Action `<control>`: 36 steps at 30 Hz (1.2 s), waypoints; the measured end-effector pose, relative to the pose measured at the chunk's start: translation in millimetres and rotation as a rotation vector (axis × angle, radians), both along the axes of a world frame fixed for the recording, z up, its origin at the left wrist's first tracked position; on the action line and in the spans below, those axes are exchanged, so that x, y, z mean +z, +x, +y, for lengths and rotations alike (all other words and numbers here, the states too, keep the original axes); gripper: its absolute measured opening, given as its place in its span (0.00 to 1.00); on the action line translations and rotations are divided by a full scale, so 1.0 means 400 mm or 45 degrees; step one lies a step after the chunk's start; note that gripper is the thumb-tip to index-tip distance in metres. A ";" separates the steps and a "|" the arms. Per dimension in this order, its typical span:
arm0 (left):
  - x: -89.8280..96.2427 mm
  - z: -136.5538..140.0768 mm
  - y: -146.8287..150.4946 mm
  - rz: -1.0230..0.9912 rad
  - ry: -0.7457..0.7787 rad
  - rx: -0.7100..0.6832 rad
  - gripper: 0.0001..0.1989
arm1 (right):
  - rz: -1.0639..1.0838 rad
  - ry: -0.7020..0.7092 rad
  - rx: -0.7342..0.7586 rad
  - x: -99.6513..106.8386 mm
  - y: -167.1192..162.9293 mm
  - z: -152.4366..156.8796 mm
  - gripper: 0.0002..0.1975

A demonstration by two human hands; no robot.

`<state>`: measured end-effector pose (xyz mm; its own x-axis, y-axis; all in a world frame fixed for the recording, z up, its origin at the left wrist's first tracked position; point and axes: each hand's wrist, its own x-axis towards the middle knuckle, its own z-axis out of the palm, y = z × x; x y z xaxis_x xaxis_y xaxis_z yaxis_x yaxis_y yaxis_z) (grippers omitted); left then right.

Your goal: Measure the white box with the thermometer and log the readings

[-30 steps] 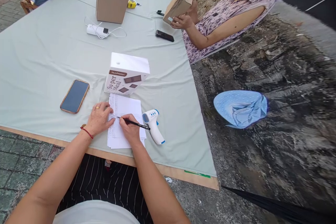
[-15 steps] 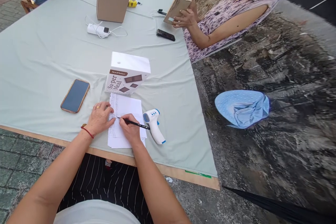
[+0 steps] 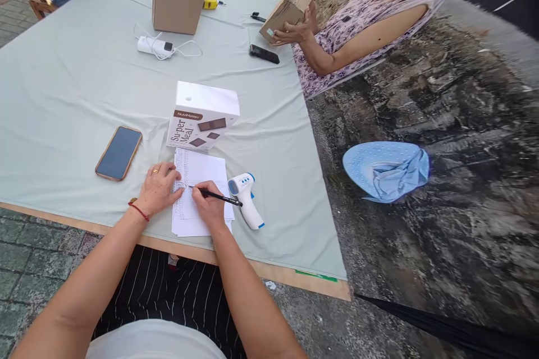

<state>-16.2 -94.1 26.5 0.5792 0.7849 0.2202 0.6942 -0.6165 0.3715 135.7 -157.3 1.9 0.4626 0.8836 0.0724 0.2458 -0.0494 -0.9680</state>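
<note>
My right hand (image 3: pixel 209 205) grips a black pen (image 3: pixel 221 197), its tip close to the written part of the top sheet. Flat on the left edge of the paper stack (image 3: pixel 206 165) lies my left hand (image 3: pixel 160 188), fingers spread a little; it wears a ring and a red cord at the wrist. Just right of the papers is a white and blue infrared thermometer (image 3: pixel 248 202), near the pen's back end. Behind the sheets stands a white Su-per Meal box (image 3: pixel 206 115). A smartphone (image 3: pixel 118 153) in an orange-brown case lies to the left.
Farther back are a cardboard box (image 3: pixel 177 5), a white device with a cable (image 3: pixel 155 46), a yellow tape measure (image 3: pixel 210 2) and a black phone (image 3: pixel 264 54). Across the right edge, a person holds another carton (image 3: pixel 288 8). A blue hat (image 3: pixel 387 171) lies off the table.
My hands stay nearly in place, the pen shifting slightly. The person on the right has tilted the carton. At the far left, another person's hand has drawn back, with a paper now there.
</note>
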 end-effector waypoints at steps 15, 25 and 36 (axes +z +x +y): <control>-0.010 0.005 0.000 -0.001 0.045 -0.012 0.09 | -0.012 -0.006 0.019 0.003 0.000 -0.003 0.07; -0.007 0.005 0.001 -0.019 0.000 -0.010 0.09 | -0.044 0.000 0.000 -0.006 0.000 -0.002 0.07; -0.010 0.011 -0.007 -0.022 -0.029 0.018 0.09 | -0.710 0.352 0.046 -0.027 0.079 0.004 0.14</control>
<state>-18.9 -89.7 22.4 0.5640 0.7982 0.2117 0.6964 -0.5975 0.3975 167.4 -155.6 -8.9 0.2594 0.8122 0.5226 0.7151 0.2022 -0.6691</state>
